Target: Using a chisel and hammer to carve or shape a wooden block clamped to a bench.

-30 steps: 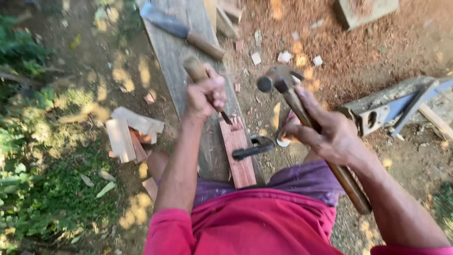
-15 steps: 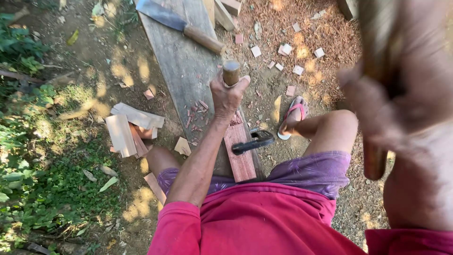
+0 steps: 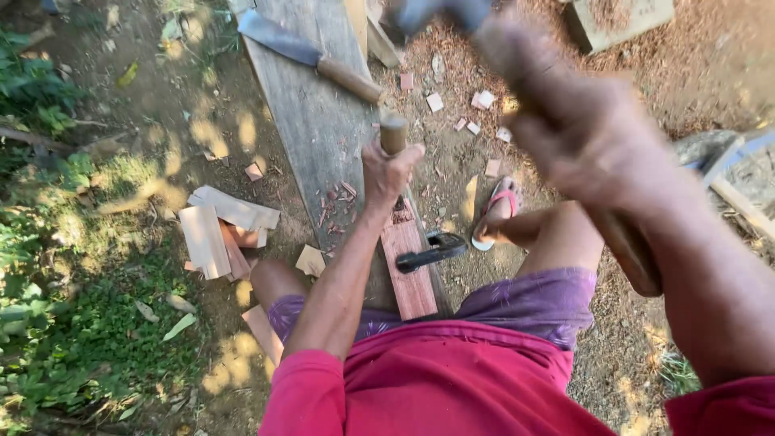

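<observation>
Outdoors, bare dirt w/ sawdust and wood chips, grass along the left edge. A grey plank (image 3: 311,121) runs up the middle of the ground, a big knife (image 3: 311,55) lying across its far end. The person sits astride the plank in a pink shirt and purple shorts.

Left hand (image 3: 389,171) is clamped round a wooden-handled chisel (image 3: 393,133), held upright w/ its tip down on a reddish wood block (image 3: 410,262) that lies on the plank just in front of the lap. A dark clamp-like tool (image 3: 429,250) rests across that block.

Right hand (image 3: 581,129) is raised high and blurred, wrapped on a hammer (image 3: 440,12); the head is prob. metal, too smeared to be sure, and the wooden shaft pokes out below the wrist.

Handling, as a judgement: the block looks stiff, dense and fairly light, apt to skid or split along the grain, so best gripped by its long edges. The chisel is rigid; hold it mid-handle, clear of the struck end.

Offcuts (image 3: 214,234) are piled on the dirt to the left.
</observation>
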